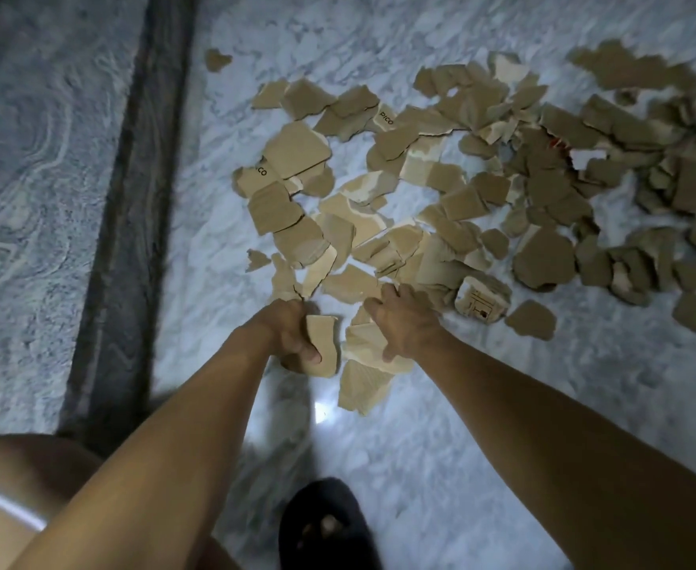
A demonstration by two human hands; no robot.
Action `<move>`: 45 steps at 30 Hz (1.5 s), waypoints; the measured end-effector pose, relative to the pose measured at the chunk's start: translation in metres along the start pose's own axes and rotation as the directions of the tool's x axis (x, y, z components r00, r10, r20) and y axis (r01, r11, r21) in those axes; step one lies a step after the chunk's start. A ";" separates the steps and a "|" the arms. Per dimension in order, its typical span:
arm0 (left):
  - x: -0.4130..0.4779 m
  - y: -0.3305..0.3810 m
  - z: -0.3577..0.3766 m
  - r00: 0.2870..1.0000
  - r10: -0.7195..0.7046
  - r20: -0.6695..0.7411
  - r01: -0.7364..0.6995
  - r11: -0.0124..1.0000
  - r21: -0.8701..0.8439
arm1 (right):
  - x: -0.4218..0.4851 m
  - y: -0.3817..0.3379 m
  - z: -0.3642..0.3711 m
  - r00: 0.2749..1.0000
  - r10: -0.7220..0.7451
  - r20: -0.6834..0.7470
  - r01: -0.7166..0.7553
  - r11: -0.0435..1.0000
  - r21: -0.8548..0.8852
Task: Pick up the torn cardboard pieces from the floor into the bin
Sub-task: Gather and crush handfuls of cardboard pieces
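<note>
the grey-white marble floor [50, 158] is crossed by a dark band [132, 224] that runs from the top of the view down toward the person, and everything else is placed from it. left of the band's near end, at the bottom corner, is a bare knee [21, 479] with a white hem below it. just right of the band's far end lies a lone scrap [217, 59], apart from the rest. the torn cardboard pieces [440, 207] start a little right of the band and spread in a wide brown scatter all the way to the right edge, many overlapping; two of those nearer the band carry the printed letters "pico" [262, 172]. at the near edge of the scatter, right of the band, the left hand [290, 335] grips a pale cardboard piece [322, 343], fingers curled round it and thumb laid across its face. below it, further from the band, a black slipper [329, 524] stands on the marble, with a bright glint of light [320, 413] on the floor between slipper and hands. just right of the left hand, the right hand [403, 322] lies palm down with fingers and thumb splayed over a few pale overlapping pieces [368, 355], touching them without closing round any. right of that hand sits a folded piece printed with shipping symbols [482, 304]. far from the band, the heap thickens and darkens, with a small red scrap [560, 144] among it.
</note>
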State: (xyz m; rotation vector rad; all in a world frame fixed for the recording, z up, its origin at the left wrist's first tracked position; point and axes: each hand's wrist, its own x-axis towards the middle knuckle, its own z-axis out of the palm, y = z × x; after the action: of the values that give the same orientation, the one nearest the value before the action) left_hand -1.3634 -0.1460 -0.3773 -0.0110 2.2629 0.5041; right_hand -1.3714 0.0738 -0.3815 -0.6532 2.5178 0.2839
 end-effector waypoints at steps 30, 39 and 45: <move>0.010 0.116 0.070 0.997 -0.040 -0.073 0.049 0.991 0.124 | -0.087 0.150 0.068 0.877 0.350 0.329 -0.472 0.760 0.447; 0.035 0.140 0.068 0.948 -0.069 -0.310 0.097 0.992 0.076 | -0.082 0.195 0.086 0.875 0.451 0.175 -0.473 0.722 0.506; 0.040 0.147 0.073 0.941 -0.160 -0.298 0.120 0.982 -0.149 | -0.096 0.178 0.105 0.833 0.549 0.072 -0.496 0.681 0.539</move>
State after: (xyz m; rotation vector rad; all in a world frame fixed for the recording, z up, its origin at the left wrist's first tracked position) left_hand -1.3637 0.0219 -0.3980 -0.3368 2.5057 0.6054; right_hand -1.3442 0.2988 -0.4066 0.3078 2.6438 -0.2785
